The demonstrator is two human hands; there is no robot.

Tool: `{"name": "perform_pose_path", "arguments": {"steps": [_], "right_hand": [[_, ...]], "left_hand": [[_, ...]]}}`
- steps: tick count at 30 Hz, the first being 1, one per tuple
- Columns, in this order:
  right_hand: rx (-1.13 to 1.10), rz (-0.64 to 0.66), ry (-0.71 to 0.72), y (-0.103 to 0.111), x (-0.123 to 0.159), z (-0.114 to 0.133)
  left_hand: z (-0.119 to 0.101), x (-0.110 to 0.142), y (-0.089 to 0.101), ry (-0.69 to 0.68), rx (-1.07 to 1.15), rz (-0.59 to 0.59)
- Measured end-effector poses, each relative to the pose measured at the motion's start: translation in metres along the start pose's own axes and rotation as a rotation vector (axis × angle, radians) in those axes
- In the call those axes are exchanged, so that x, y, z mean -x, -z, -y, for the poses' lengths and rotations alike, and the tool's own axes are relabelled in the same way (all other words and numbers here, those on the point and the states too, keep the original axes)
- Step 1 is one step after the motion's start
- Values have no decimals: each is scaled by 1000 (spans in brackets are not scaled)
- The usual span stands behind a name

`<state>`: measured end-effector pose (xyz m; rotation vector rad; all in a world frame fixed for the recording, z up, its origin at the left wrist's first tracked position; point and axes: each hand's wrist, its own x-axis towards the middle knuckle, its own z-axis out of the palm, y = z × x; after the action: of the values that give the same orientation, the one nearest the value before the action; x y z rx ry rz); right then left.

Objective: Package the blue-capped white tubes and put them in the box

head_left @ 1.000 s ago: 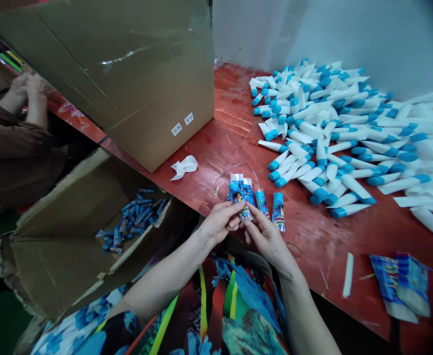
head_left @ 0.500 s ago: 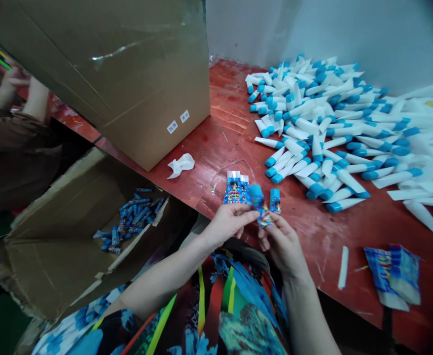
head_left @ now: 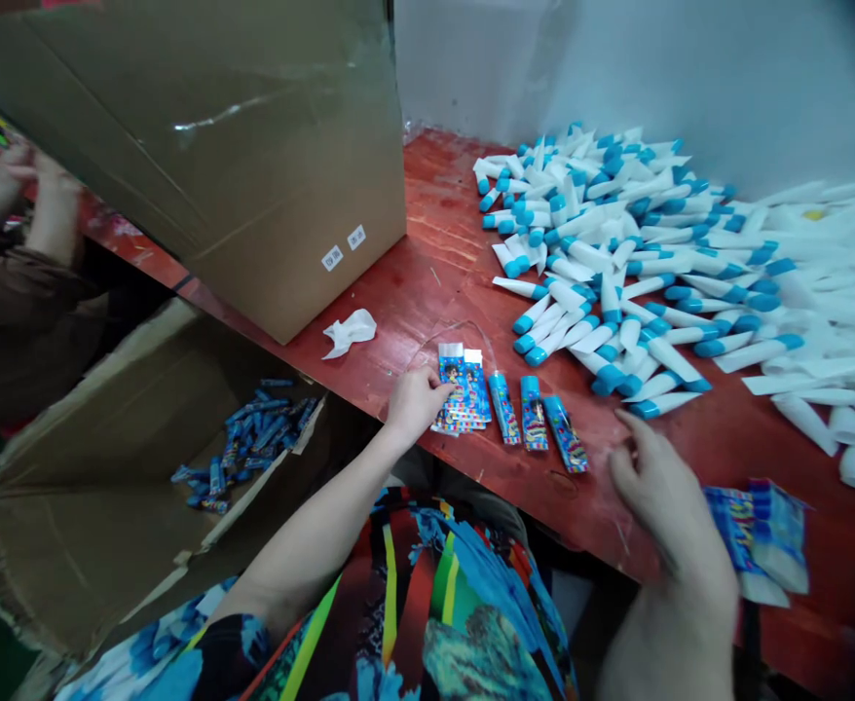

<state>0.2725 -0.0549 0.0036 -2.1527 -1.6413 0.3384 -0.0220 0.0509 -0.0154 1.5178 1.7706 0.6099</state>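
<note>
Cardboard box (head_left: 252, 175), white tubes (head_left: 647, 265) beyond printed sleeves (head_left: 475, 397)

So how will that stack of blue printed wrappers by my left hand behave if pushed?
The stack will probably slide apart, since its edges sit uneven. Its pieces look thin and flat, so likely light and unlikely to roll.

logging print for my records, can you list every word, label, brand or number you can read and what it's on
No text can be read with certainty.
Two white labels on the cardboard box: dark characters, too small.
Flat printed sleeves: colourful lettering, too small.
Three blue-capped tubes: stylised lettering, too small.
Blue packets at right: lettering, too blurred.
Tubes in the open carton: print too small.
</note>
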Motion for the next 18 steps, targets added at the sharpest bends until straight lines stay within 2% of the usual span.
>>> {"name": "perform_pose_path", "arguments": {"steps": [2, 5, 6, 9, 12, 14, 16, 18], "right_hand": [[161, -66, 11, -2, -32, 27], [328, 48, 210, -20, -83, 57], [372, 103, 284, -27, -98, 62], [421, 150, 354, -41, -125, 59], [412, 93, 431, -40, -129, 50], [316, -53, 481, -35, -122, 48], [116, -254, 493, -32, -108, 54], [-180, -360, 438, -33, -89, 68]], "left_hand": [[2, -1, 1, -7, 29, -5], [6, -5, 2, -32, 119, 3], [8, -6, 3, -33, 171, 22], [14, -7, 5, 4, 358, 84], [16, -3, 11, 65, 489, 103], [14, 3, 17, 84, 543, 81], [10, 9, 23, 95, 612, 64], [3, 14, 29, 125, 712, 102]]}}
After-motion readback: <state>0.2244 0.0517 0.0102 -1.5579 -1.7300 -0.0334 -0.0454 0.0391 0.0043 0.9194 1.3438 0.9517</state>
